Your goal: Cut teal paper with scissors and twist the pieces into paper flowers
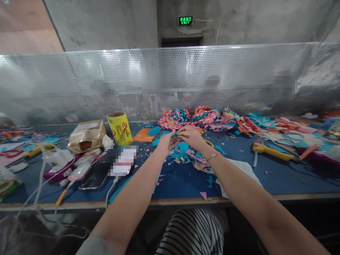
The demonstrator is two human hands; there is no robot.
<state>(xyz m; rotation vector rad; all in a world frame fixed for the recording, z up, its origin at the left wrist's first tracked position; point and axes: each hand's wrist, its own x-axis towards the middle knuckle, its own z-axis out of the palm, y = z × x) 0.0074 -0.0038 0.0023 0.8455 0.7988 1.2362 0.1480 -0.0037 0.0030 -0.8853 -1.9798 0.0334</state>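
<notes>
Over the middle of the table, my left hand (167, 141) and my right hand (191, 136) meet fingertip to fingertip. Both are closed, pinching a small piece of blue paper (174, 134) that the fingers mostly hide. Blue and pale paper scraps (183, 152) lie beneath my hands. Just behind them stand layered paper flowers in pink and blue (172, 119), with another pink and blue flower (205, 117) alongside. An orange paper sheet (143, 135) rests left of my left hand. Partly under my right forearm is a white sheet (241, 171).
On the left are a yellow tape roll (119, 129), a brown paper bag (87, 136), a phone with a lit screen (123, 161), a dark phone (95, 174) and white cables (39, 177). A yellow glue gun (273, 150) lies right. A perforated metal screen (170, 78) edges the back.
</notes>
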